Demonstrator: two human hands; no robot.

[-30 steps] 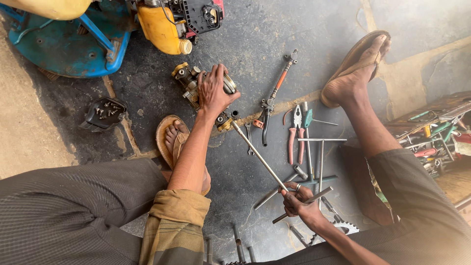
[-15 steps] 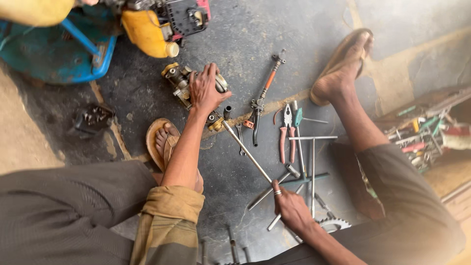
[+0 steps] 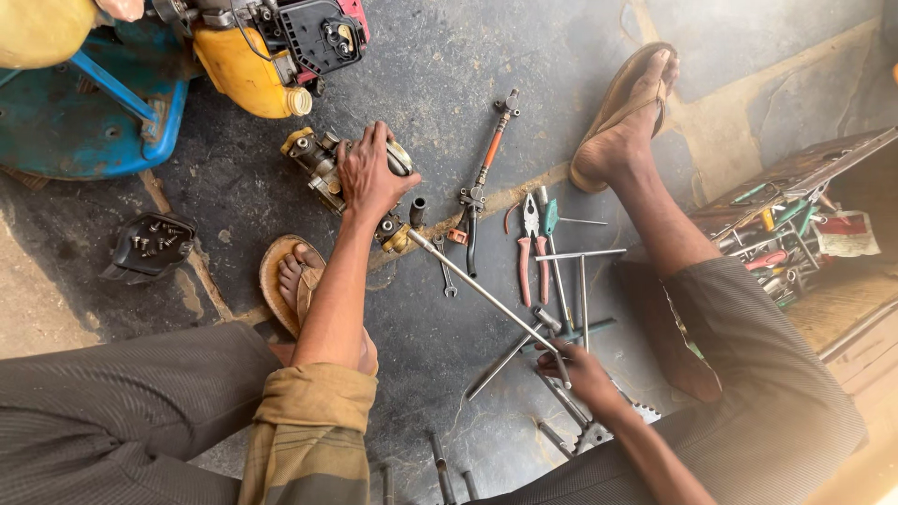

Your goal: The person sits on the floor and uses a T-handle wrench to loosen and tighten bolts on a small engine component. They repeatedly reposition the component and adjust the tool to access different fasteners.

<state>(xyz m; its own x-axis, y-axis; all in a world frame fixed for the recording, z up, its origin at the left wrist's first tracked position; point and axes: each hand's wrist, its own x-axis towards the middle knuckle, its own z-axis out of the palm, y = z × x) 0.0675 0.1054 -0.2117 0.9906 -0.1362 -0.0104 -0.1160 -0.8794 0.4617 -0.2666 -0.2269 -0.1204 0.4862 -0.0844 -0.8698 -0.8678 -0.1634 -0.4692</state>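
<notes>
The left hand (image 3: 369, 173) lies palm down, fingers curled over a small engine part (image 3: 323, 168) on the floor, pressing it in place below the yellow engine (image 3: 248, 70). The right hand (image 3: 580, 369) closes around the near end of a long wrench (image 3: 477, 292); its far end sits at the part's brass fitting (image 3: 398, 238). The part looks like cast metal: heavy, stiff, greasy and apt to slip, so a flat press over its body seems the surest hold. The wrench is a rigid steel rod, best gripped at its end for leverage. Pliers (image 3: 528, 243) and loose rods (image 3: 580, 254) lie to the right, a toolbox (image 3: 795, 178) at the floor's right edge.
</notes>
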